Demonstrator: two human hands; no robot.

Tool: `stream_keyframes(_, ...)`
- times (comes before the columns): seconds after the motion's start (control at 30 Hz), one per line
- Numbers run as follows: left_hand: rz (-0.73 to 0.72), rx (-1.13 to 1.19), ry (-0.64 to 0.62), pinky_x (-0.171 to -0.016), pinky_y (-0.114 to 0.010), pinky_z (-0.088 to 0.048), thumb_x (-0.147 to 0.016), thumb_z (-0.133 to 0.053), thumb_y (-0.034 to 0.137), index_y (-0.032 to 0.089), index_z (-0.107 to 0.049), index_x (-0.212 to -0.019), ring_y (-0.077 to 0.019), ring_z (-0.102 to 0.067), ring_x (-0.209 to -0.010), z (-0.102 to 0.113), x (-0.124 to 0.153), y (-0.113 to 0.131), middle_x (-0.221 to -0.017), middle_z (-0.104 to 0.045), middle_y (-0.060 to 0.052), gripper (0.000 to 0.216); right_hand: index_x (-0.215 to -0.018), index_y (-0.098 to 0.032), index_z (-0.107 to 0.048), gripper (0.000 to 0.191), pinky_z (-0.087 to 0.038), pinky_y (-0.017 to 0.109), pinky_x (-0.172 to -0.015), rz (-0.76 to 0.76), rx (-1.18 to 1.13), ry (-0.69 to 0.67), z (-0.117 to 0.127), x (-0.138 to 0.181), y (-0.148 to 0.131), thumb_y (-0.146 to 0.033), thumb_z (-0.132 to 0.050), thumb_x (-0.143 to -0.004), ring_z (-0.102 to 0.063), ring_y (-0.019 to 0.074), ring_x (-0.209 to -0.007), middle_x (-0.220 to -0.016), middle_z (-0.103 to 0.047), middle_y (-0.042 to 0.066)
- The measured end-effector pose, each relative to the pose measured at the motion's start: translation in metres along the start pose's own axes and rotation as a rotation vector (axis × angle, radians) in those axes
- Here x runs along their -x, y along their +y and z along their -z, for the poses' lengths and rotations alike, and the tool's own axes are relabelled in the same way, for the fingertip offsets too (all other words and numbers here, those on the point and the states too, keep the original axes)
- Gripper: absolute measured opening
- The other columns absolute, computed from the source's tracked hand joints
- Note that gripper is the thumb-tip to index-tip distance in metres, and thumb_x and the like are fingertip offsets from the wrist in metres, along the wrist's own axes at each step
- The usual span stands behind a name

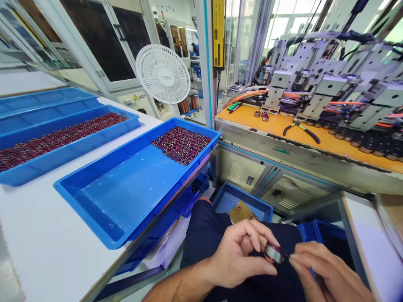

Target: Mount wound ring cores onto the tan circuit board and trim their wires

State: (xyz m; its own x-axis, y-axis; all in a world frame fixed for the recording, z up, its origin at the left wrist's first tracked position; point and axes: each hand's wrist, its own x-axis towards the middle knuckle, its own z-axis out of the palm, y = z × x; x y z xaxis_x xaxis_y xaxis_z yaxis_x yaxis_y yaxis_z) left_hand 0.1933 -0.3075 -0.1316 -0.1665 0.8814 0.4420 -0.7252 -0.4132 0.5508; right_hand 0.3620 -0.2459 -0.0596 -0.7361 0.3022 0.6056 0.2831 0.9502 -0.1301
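My left hand (244,253) grips a small round motor part (273,253), a grey metal ring with red showing at its edges, between thumb and fingers above my lap. Close on its right, my right hand (324,268) has thumb and forefinger pinched together at a thin dark wire (287,255) that seems to come from the part. The fine detail at those fingertips is too small to make out. To the left, a blue tray (126,184) on the white table holds a tight block of small red-and-dark round parts (184,144) at its far end.
Another blue tray (19,178) full of similar parts lies farther left. A white fan (163,74) stands behind the table. On the orange bench at right are pliers (302,131) and a machine (324,88). A blue bin (266,212) sits low beyond my knees.
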Motion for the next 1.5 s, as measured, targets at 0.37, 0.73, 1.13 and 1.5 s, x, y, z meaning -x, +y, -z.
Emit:
stream_keyframes(0.37, 0.004, -0.3, 0.073, -0.094, -0.028, -0.052, -0.076, -0.068, -0.004, 0.027, -0.069, -0.11, -0.0166, -0.06, -0.114, 0.008, -0.002, 0.004, -0.12, -0.058, -0.005, 0.046, -0.082, -0.013, -0.058, 0.011, -0.045, 0.015, -0.063, -0.46, -0.475, 0.043, -0.015, -0.026, -0.023, -0.007, -0.053, -0.09, -0.055, 0.0052, -0.069, -0.075, -0.056, 0.001)
stream_keyframes(0.73, 0.075, -0.204, 0.05, -0.104, -0.033, -0.046, -0.079, -0.071, 0.006, 0.026, -0.07, -0.104, -0.0178, -0.059, -0.118, 0.015, -0.003, -0.004, -0.115, -0.066, -0.003, 0.032, -0.08, -0.007, -0.049, 0.035, -0.043, 0.014, -0.057, -1.044, -1.204, -0.222, -0.024, -0.012, -0.015, -0.037, -0.064, -0.09, -0.047, 0.0034, -0.06, -0.067, -0.049, 0.001)
stream_keyframes(1.13, 0.206, -0.086, 0.174, -0.097, -0.029, -0.051, -0.092, -0.063, 0.028, 0.031, -0.076, -0.1, -0.0173, -0.062, -0.114, 0.011, -0.013, -0.012, -0.118, -0.066, -0.005, 0.016, -0.107, -0.019, -0.064, 0.016, -0.049, 0.015, -0.061, -0.716, -1.294, 0.02, -0.041, 0.007, -0.004, -0.022, -0.063, -0.092, -0.055, 0.0049, -0.067, -0.082, -0.059, 0.002)
stream_keyframes(1.5, -0.298, -1.244, 0.024, -0.086, -0.018, -0.054, -0.084, -0.069, 0.013, 0.021, -0.057, -0.123, -0.0082, -0.064, -0.095, -0.037, 0.01, 0.001, -0.108, -0.066, 0.0, 0.042, -0.107, -0.004, -0.057, 0.036, -0.052, 0.029, -0.075, 0.053, 0.013, 0.377, -0.017, 0.02, 0.013, 0.004, -0.067, -0.074, -0.059, 0.0153, -0.085, -0.086, -0.063, 0.011)
